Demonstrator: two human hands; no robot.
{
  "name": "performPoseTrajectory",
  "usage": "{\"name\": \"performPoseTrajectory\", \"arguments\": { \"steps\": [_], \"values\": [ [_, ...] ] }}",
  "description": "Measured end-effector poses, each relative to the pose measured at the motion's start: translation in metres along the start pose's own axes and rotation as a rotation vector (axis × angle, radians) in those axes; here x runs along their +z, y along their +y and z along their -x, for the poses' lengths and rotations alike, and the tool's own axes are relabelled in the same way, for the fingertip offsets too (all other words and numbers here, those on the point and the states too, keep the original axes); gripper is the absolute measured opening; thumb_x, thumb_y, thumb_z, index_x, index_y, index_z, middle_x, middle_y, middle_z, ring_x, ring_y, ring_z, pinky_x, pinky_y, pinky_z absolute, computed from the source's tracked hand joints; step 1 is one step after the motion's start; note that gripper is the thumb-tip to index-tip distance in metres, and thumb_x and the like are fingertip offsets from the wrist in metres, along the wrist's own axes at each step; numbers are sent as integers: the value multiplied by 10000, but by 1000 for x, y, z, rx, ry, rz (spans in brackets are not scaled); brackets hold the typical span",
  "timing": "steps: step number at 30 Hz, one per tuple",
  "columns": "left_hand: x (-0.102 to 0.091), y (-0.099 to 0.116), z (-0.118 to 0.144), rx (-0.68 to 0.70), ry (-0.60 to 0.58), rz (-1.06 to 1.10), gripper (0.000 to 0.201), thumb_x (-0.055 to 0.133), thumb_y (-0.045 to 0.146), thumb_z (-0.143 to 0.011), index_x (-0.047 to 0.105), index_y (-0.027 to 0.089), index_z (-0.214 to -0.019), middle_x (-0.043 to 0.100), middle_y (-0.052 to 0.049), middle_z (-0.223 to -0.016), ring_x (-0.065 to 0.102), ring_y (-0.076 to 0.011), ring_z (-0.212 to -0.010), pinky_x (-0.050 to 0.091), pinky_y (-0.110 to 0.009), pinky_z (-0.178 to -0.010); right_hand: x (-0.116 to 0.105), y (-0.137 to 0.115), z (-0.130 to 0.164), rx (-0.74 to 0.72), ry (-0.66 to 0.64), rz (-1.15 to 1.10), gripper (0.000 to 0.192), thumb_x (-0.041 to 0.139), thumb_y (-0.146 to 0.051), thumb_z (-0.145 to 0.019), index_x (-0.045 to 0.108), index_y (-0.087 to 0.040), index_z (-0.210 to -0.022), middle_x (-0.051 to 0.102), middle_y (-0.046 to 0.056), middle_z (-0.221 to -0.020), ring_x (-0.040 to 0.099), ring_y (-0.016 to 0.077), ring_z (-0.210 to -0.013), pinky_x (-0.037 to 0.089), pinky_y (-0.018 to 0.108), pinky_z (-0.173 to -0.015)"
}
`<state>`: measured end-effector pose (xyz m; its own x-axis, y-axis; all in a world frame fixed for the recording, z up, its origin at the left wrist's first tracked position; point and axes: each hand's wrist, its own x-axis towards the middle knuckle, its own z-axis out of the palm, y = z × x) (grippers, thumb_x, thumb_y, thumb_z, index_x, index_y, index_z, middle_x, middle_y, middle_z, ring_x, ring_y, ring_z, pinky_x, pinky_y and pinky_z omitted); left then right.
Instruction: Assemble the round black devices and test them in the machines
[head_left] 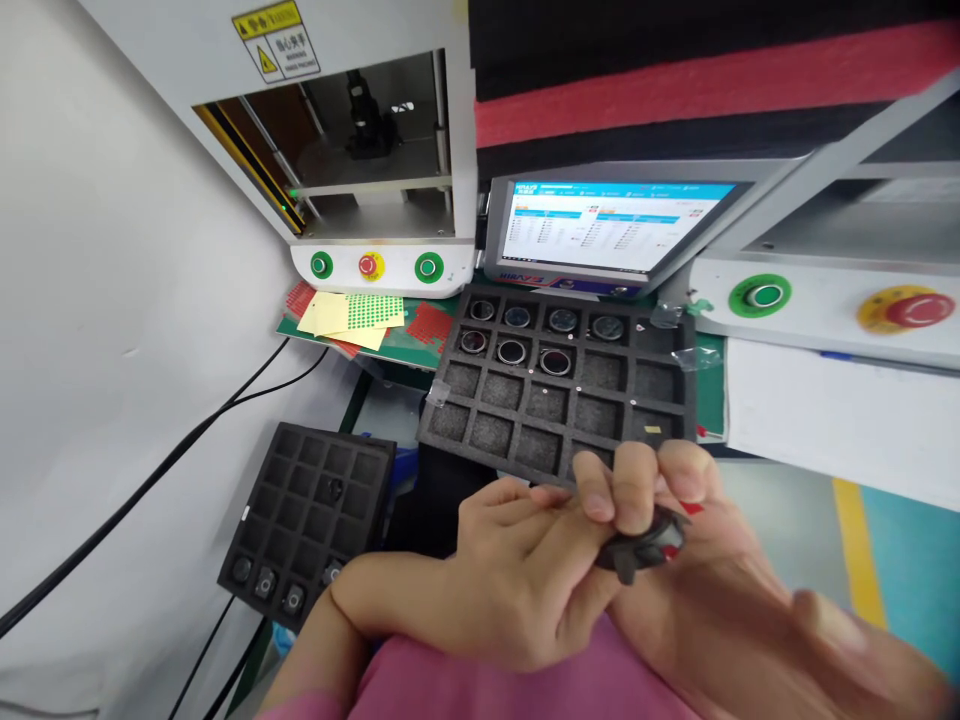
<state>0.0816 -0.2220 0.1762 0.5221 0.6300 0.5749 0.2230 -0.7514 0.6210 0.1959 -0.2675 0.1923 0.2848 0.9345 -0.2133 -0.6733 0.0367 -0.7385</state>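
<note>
Head view: the dark piece (640, 552) lies crosswise between the left hand (521, 575), pinching it, and the right hand (701, 585), curled on it.

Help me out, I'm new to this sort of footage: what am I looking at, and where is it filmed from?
There is no robot here, just a person working bare-handed. The single picture comes from a camera on their head, looking forward and down. The left hand and right hand meet low in front, around a small dark piece with some red on it; it is too blurred to identify. Beyond them is a dark compartmented tray with seven round pieces. A smaller tray sits lower left. Behind stands a lit screen, between two pale machines with push-buttons, one left and one right.
</note>
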Motion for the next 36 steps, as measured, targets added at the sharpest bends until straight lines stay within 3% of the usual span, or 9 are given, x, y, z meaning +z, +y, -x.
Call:
{"name": "performPoseTrajectory", "arguments": {
  "steps": [3,5,12,18,22,25,28,33,36],
  "values": [
    [2,1,0,-10,33,24,217,455,294,-979,641,184,-964,653,1,-579,634,-165,-503,460,-309,-498,-2,-1,1,-27,-77,-30,255,710,-431,-725,551,-289,-864,504,11,-761,562,225,-773,583,411,-696],
    [2,0,0,-7,32,17,232,438,286,-980,641,177,-995,676,-16,-615,663,-182,-548,458,-316,-498,2,0,-1,-62,-27,-37,219,725,-345,-736,545,-264,-830,507,-2,-719,553,192,-735,588,386,-705],
    [-4,-5,-2,34,-40,7,258,419,249,-992,634,123,-1056,694,-19,-686,648,-147,-562,465,-291,-530,18,7,-9,-102,91,-135,384,832,-225,-652,453,-234,-718,476,-60,-608,485,130,-604,544,298,-634],
    [-8,-6,-8,92,-78,-16,265,387,231,-1011,617,108,-1062,707,-31,-680,659,-152,-546,441,-297,-483,13,8,-8,-23,105,-189,396,832,-179,-654,447,-239,-724,417,-64,-620,459,136,-638,523,283,-652],
    [-8,-1,-11,21,-90,-59,232,410,224,-989,607,122,-1057,698,-43,-658,632,-179,-490,417,-334,-437,4,7,-7,30,66,-186,264,768,-369,-716,561,-245,-825,451,-23,-716,484,168,-694,554,355,-739],
    [-7,6,-14,-80,-102,-64,231,398,268,-1000,590,147,-1045,695,-26,-646,621,-166,-465,450,-327,-447,0,8,-6,40,97,-173,292,724,-427,-715,598,-235,-895,464,3,-805,521,197,-766,556,429,-851],
    [-5,11,-17,-143,-100,-69,232,392,281,-1018,581,147,-1028,711,-17,-664,632,-148,-470,451,-302,-433,-1,9,-5,46,139,-202,255,736,-326,-714,590,-237,-904,437,-6,-815,540,178,-828,556,350,-875],
    [0,15,-19,-134,-147,-108,294,368,211,-1030,620,62,-992,724,-57,-696,669,-176,-538,472,-320,-464,0,11,-3,36,175,-235,274,761,-229,-721,592,-249,-937,428,-15,-831,554,133,-835,554,233,-859],
    [5,16,-18,-163,-140,-171,310,390,221,-1037,638,100,-894,698,-21,-649,673,-143,-543,476,-288,-494,2,13,-4,-28,208,-241,285,795,-172,-726,591,-254,-907,459,-32,-815,575,103,-834,555,193,-850]
  ]
}}
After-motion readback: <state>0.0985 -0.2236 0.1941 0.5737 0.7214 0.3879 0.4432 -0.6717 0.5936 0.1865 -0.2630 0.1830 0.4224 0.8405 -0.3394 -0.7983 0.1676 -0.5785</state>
